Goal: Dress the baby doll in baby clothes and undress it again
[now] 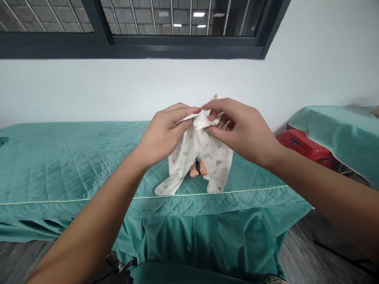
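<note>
Small white printed baby pants [204, 148] hang upright over the bed, gathered at the waistband between my hands. My left hand [167, 130] pinches the left side of the waistband between thumb and fingers. On the right side, my right hand [237, 122] grips the waistband with bent fingers. Both pant legs reach down to the bed cover, near its piped edge. Between them show the small feet of a doll [198, 169]; the rest of the doll is hidden behind the cloth.
A green quilted cover [74, 157] drapes the bed, which stands against a white wall [133, 86]. Above is a dark-framed window [183, 47] with bars. To the right, a red plastic object [306, 148] sits beside another green-covered surface [334, 126].
</note>
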Tool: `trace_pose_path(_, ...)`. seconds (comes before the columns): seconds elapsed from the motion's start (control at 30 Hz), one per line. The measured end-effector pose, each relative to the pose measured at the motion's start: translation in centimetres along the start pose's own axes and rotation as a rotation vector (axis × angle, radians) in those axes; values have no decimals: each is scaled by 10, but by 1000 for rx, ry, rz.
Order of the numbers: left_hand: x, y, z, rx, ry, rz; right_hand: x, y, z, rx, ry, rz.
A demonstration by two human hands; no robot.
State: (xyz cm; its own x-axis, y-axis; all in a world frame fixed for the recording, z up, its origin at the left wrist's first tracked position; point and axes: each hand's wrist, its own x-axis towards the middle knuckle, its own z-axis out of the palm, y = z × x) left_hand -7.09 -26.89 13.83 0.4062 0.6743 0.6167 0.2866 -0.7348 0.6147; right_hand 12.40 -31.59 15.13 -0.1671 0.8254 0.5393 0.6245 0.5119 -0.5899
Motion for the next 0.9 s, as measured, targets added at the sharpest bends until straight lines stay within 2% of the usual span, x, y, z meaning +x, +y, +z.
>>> trace_pose_path(0.1, -3, 3, -3, -45, 22, -39, 2, 2, 1, -91, -31, -38)
trace_pose_path(0.2, -2, 0, -5, -196, 6, -114, 4, -1, -2, -68, -23, -54)
trace_pose_path(0.27, 1, -4, -5, -315, 18, -139, 5, -4, -5, 5, -34, -18)
trace_pose_path(0.37, 4, -8, -3, -437, 30, -158, 6, -4, -8, 191, -69, 112)
trace_pose_path(0.43, 3, -8, -1, -464, -67, -194, 8, 0, -7, 337, -32, 169)
trace_pose_path(0.57, -5, -4, 4, -414, -450, -280, 11, 16, 3, 583, 68, 174)
trace_pose_path(0.63, -6, -5, 8, -466, -512, -321, 9, 23, 9, 671, 49, 186)
trace_pose_path(0.67, -7, -7, 10, -525, -486, -340, 8, 27, 11, 705, 12, 198)
trace_pose_path(0.73, -5, -14, 15, -670, -359, -363, 4, 33, 13, 753, -127, 224)
trace_pose_path(0.83, -2, -25, 24, -819, -162, -395, -2, 41, 10, 737, -479, 254)
trace_pose_path(0.9, -3, -30, 29, -856, -147, -444, -3, 45, 8, 683, -641, 264)
